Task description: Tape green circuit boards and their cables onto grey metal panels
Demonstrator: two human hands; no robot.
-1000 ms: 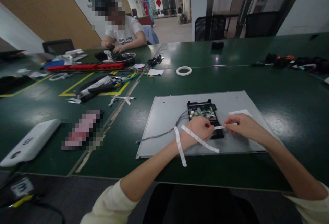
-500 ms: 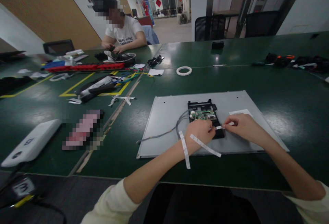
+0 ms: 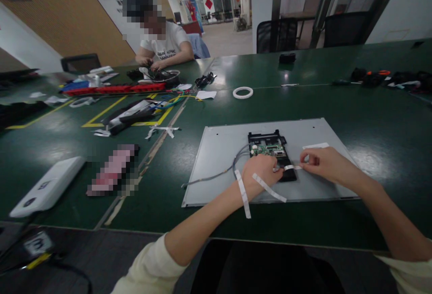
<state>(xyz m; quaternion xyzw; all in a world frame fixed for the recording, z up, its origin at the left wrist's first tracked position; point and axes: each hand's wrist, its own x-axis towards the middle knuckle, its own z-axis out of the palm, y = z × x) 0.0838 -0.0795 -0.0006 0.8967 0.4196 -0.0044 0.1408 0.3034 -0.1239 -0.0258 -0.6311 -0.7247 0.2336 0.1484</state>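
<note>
A grey metal panel [image 3: 219, 159] lies flat on the green table, with a black bracket and green circuit board [image 3: 270, 149] at its middle and a grey cable [image 3: 216, 176] running off to the left. My left hand [image 3: 261, 172] and my right hand [image 3: 320, 162] each pinch one end of a short white tape strip [image 3: 289, 167] stretched over the bracket's near end. Two more white tape strips [image 3: 243, 193] hang stuck to my left wrist. A white label [image 3: 315, 145] lies on the panel beyond my right hand.
A tape roll [image 3: 242, 92] sits beyond the panel. A white device [image 3: 47, 188] and a blurred pink object lie at left. Cables, red strips [image 3: 114, 88] and tools crowd the far left, where another person [image 3: 162, 44] works. Dark tools [image 3: 378, 77] lie far right.
My right hand has drawn slightly right, so the tape strip between my hands shows longer. My left hand stays at the bracket's near end.
</note>
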